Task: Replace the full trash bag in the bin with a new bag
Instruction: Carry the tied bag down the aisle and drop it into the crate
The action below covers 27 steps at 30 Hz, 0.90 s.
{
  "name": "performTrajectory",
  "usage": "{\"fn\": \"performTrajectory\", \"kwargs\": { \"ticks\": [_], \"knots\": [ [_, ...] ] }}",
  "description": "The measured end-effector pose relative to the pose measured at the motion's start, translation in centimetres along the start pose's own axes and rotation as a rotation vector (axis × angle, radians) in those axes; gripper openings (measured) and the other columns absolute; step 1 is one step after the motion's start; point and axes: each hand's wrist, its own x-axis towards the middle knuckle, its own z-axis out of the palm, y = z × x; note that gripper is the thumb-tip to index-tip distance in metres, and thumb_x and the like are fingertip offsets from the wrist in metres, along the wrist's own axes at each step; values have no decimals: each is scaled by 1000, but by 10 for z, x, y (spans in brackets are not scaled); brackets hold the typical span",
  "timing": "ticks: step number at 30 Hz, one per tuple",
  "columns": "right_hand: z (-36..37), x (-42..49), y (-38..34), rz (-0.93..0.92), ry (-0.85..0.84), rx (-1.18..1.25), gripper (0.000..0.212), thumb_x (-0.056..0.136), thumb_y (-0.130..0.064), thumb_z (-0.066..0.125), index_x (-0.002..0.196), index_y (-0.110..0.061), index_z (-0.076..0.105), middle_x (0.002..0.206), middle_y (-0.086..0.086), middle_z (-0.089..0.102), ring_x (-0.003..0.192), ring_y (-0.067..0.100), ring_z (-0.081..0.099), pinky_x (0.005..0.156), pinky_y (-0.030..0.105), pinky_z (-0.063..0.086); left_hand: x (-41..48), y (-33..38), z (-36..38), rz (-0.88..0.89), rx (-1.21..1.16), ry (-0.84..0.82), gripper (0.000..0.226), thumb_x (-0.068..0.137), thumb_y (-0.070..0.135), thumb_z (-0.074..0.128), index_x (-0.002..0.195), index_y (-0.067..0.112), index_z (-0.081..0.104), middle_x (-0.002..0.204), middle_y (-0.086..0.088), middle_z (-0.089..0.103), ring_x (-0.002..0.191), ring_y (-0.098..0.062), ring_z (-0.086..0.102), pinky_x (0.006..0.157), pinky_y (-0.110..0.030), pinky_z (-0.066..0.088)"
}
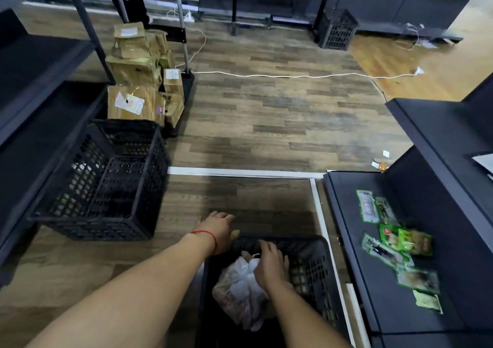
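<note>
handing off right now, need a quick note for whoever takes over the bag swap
Left grip: open, at the far left corner of the bin, apparently touching the rim.
Right grip: holds the top of the full bag, which sits inside the bin.
Done: the bag looks gathered at the top and is in hand.
Left: lift the bag out and fit a new one. No new bag is in view.
</note>
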Motion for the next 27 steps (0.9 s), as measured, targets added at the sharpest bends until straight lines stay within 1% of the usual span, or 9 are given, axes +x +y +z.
{"fn": "performTrajectory", "kwargs": {
  "ticks": [3, 5, 8, 10, 13, 17, 22, 24, 27],
  "knots": [
    [4, 5, -1, 56, -15, -42, 70, 92, -64, 40, 147, -22, 32, 152, 4, 36, 138, 28, 34, 117, 46, 20, 5, 3, 17, 18, -14, -20, 53, 94, 49, 42, 143, 27, 38, 153, 1, 35, 143, -24, 26, 114, -55, 25],
    [1, 3, -2, 68, -25, -132, 64, 91, -64, 42, 136, -19, 42, 137, 9, 51, 125, 31, 48, 101, 42, 38, 7, 5, 25, 30, -21, -29, 53, 94, 49, 43, 142, 26, 40, 153, 0, 36, 142, -25, 27, 114, -55, 25],
    [-12, -6, -3, 76, -103, -348, 32, 96, -30, 53, 124, -14, 50, 124, 13, 60, 113, 32, 58, 85, 38, 47, 2, 9, 25, 29, -32, -27, 53, 94, 49, 43, 142, 26, 40, 153, 0, 35, 143, -24, 26, 114, -56, 25],
    [-23, -15, -2, 89, -132, -437, 34, 92, -10, 55, 126, -13, 52, 128, 14, 59, 117, 31, 57, 89, 38, 48, -5, 13, 17, 26, -24, -27, 53, 94, 50, 42, 142, 27, 38, 153, 1, 34, 144, -23, 24, 115, -56, 23],
    [-38, -33, -5, 85, -130, -424, 41, 91, -6, 52, 131, -15, 48, 132, 15, 56, 123, 32, 53, 98, 40, 46, -26, 22, -5, 18, -25, -17, 53, 95, 49, 41, 143, 28, 37, 153, 2, 34, 144, -22, 23, 115, -56, 22],
    [-86, -73, -32, 86, -56, -332, 58, 92, -12, 54, 145, -21, 33, 145, 13, 42, 135, 34, 36, 109, 49, 34, -71, 33, -56, 12, -31, 40, 53, 94, 48, 42, 142, 25, 40, 151, 1, 37, 142, -23, 27, 114, -57, 22],
    [-186, -128, -101, 0, 36, -292, 71, 95, -26, 52, 154, -27, 13, 162, 8, 9, 148, 36, 10, 117, 58, 14, -145, 42, -159, -28, -104, 123, 51, 94, 48, 42, 141, 28, 40, 151, 6, 37, 142, -20, 27, 116, -58, 18],
    [-228, -155, -135, -85, 87, -303, 69, 95, -31, 52, 153, -26, 16, 161, 7, 13, 147, 36, 14, 115, 57, 21, -182, 47, -202, -66, -134, 159, 51, 94, 49, 41, 141, 28, 40, 151, 6, 37, 142, -20, 27, 116, -58, 17],
    [-283, -201, -178, -178, 147, -353, 56, 95, -38, 51, 145, -21, 32, 148, 8, 37, 139, 32, 31, 110, 51, 32, -237, 57, -258, -140, -153, 208, 50, 95, 48, 42, 141, 29, 41, 150, 5, 38, 141, -20, 28, 116, -56, 17]
  ]
}}
